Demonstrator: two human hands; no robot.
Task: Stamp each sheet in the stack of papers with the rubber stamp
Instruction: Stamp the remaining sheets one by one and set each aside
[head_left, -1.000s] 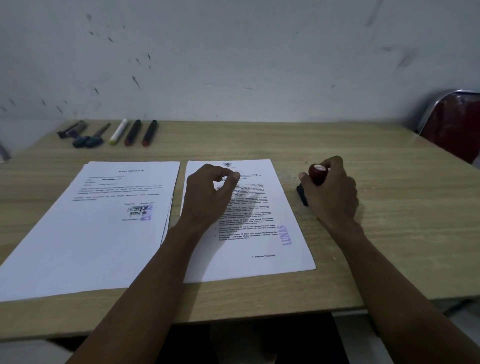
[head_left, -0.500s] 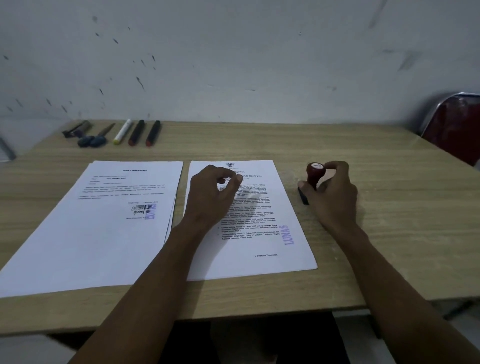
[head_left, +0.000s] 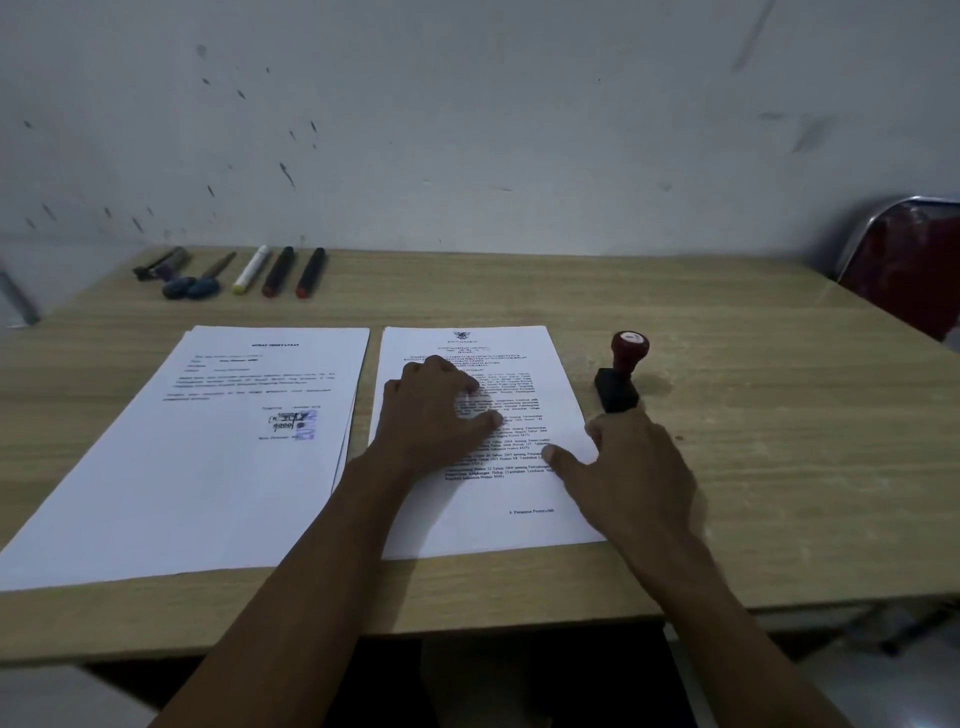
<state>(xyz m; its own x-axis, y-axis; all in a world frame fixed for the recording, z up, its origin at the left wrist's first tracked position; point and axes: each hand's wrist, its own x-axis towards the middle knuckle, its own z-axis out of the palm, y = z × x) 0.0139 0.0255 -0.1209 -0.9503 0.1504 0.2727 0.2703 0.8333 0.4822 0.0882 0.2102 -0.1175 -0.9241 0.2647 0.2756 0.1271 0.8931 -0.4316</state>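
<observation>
rubber stamp (head_left: 621, 370) stands alone on table (head_left: 753, 415); left hand (head_left: 439, 415) and right hand (head_left: 631, 467) rest loose-fingered on right sheet (head_left: 467, 519), grasping nothing.

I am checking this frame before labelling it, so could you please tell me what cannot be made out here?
Head view only:
- Stamp mark on the right sheet: covered by the right hand.
- Its middle text lines: hidden under the left hand.
- Printed wording on both sheets: too small and blurred.
- Rubber stamp face: turned down on the table.
- Chair: cut off by the right edge.
</observation>
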